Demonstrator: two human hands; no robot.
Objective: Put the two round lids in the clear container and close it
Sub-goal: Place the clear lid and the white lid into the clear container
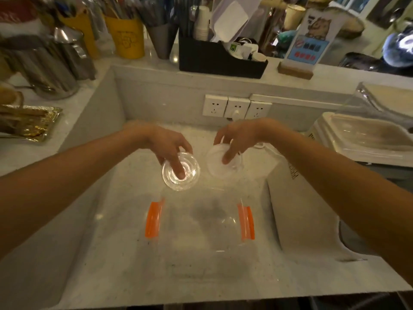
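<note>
Two round lids (pixel 181 171), one pinched in each hand: left hand (pixel 166 145), right hand (pixel 237 135), beyond the clear container (pixel 199 222).

We cannot trace the far wall of the clear plastic container with orange side clips (pixel 154 218); it fades into the pale stone table (pixel 116 271). Both forearms leave the picture at its side edges.

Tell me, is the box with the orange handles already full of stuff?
No, the clear container looks empty, and each round lid is in a hand beyond it.
</note>
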